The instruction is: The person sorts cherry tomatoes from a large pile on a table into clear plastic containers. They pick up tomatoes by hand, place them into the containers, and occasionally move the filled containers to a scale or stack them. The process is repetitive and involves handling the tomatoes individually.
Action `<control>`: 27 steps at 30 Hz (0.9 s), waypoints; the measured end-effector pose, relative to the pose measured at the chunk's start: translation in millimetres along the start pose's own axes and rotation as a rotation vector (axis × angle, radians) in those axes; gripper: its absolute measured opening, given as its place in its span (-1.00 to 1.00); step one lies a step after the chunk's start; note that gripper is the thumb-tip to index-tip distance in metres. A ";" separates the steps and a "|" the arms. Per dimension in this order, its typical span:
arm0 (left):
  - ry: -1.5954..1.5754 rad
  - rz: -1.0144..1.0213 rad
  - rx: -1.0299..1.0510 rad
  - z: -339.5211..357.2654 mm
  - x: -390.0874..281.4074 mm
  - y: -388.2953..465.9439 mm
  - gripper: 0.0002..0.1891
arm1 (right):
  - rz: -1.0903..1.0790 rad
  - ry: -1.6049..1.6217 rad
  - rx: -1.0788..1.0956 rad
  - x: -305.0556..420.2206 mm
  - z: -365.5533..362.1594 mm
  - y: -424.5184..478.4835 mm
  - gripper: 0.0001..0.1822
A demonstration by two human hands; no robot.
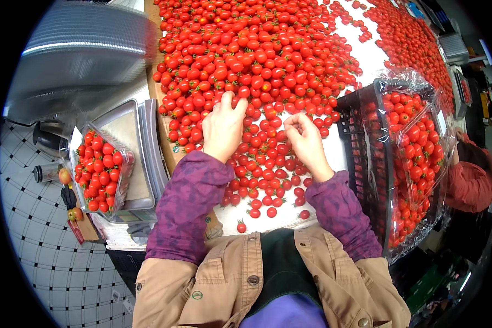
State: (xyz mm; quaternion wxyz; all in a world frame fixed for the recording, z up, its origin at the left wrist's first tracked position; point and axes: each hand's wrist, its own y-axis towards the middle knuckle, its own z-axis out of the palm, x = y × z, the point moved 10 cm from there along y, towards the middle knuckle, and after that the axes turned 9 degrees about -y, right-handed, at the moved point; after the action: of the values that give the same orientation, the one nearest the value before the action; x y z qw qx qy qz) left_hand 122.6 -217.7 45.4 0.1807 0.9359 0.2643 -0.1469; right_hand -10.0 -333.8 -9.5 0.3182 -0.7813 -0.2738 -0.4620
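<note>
A large heap of cherry tomatoes (262, 49) with green stems lies before me on a white tabletop (229, 221). My left hand (225, 123) rests over the near side of the heap, fingers bent down among the tomatoes; a tomato touches its fingertips, but whether it is gripped cannot be told. My right hand (305, 137) is to the right, thumb and fingertips curled together above the thinner spread; anything between them is hidden. At the left, a clear plastic punnet of cherry tomatoes (100, 172) stands on a scale tray (135, 192).
A black crate (363, 151) lined with clear film holds tomatoes at the right. Stacked clear plastic containers (86, 49) stand at the upper left beside a wooden edge strip (152, 82). Another person's sleeve (471, 186) shows beyond the crate. More tomatoes (406, 37) lie at the upper right.
</note>
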 end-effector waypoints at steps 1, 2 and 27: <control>-0.058 -0.006 0.012 1.4 0.6 -2.9 -0.74 | -0.006 -0.015 -0.028 -1.9 -3.9 1.7 -0.90; -0.114 -0.013 0.023 0.2 -0.3 -8.7 -0.76 | -0.065 -0.168 -0.031 3.8 -7.3 4.5 -0.87; -1.654 -1.002 0.097 37.6 46.7 -120.4 -0.78 | -0.470 -0.856 -0.069 45.2 -3.9 3.1 -0.89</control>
State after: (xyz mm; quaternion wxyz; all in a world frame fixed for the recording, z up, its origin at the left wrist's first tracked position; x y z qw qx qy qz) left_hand 88.1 -117.0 -36.8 0.1870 0.3218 0.4157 -0.8299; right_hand 9.2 -332.7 31.8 0.0383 -0.8282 -0.5335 -0.1674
